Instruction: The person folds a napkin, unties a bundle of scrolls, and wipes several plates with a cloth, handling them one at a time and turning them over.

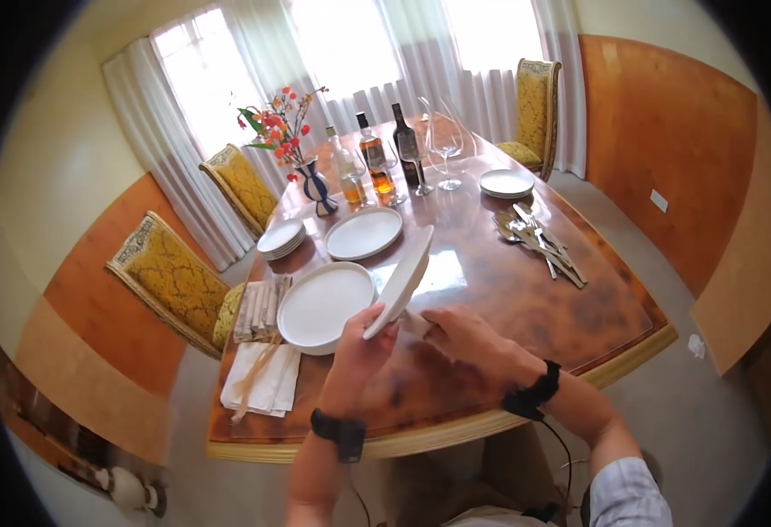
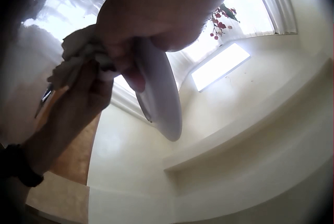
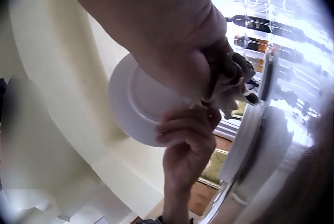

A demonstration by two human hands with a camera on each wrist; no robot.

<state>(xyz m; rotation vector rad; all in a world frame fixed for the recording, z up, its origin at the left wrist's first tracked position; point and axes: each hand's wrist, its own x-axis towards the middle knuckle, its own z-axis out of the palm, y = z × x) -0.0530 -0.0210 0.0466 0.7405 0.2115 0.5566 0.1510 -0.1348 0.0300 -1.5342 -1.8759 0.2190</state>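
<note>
A white plate (image 1: 405,274) is tilted up on edge above the near part of the table. My left hand (image 1: 363,345) grips its lower rim, fingers on one face, as the left wrist view also shows. In my right hand (image 1: 471,338) is a bunched, light-coloured cloth (image 3: 232,86), pinched close to the plate's rim beside the left fingers. The cloth looks crumpled in the left wrist view, with part of it hidden by the fingers. Just beyond the left hand lies a large white plate (image 1: 326,303) on the table.
Another plate (image 1: 364,234), a plate stack (image 1: 282,237), folded napkins (image 1: 260,378) and rolled grey cloths (image 1: 262,309) lie leftward. Bottles (image 1: 405,145), stemmed glasses (image 1: 446,140) and a flower vase (image 1: 317,187) stand behind. Cutlery (image 1: 539,241) and more plates (image 1: 506,183) lie right.
</note>
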